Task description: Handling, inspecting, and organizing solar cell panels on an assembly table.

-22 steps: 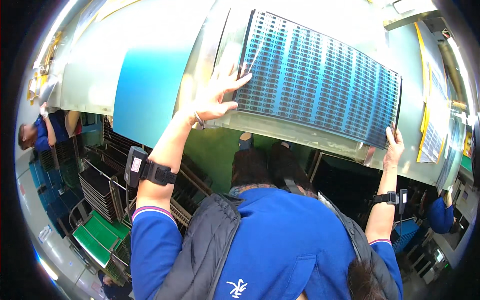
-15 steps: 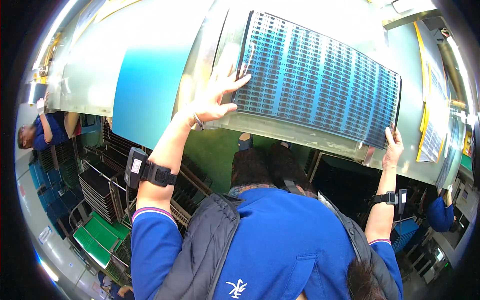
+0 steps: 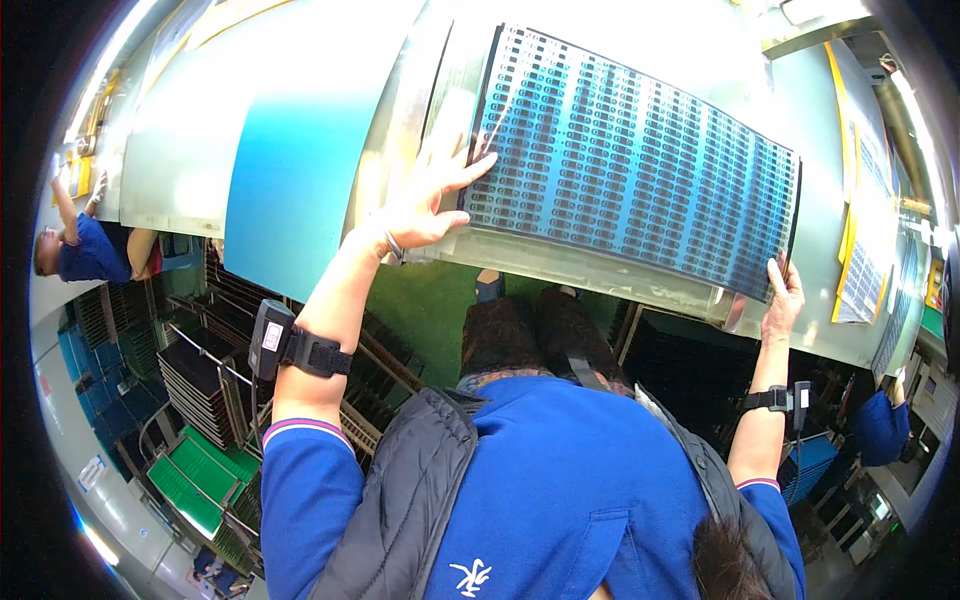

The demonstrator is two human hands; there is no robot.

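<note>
A rectangular sheet (image 3: 640, 160) with rows of small dark patterns over blue lies slightly askew on the pale worktop. Dark strips run along its short edges. My left hand (image 3: 425, 205) rests at its left edge, thumb and index finger spread apart on the margin and the other fingers stretched out in the glare. At the near right corner, my right hand (image 3: 785, 298) has its thumb on the sheet and its fingers closed about the edge. What lies under the sheet is hidden.
A plain blue panel (image 3: 295, 180) lies to the left, overhanging the worktop's near edge. Yellow-edged patterned sheets (image 3: 868, 230) stand at the right. Below are racks of dark boards (image 3: 200, 385) and a green rack (image 3: 205, 480). Co-workers (image 3: 95, 245) are at both sides.
The patterned sheet and both my hands have shifted very slightly left and nearer. At the far left, a co-worker's arms have moved up.
</note>
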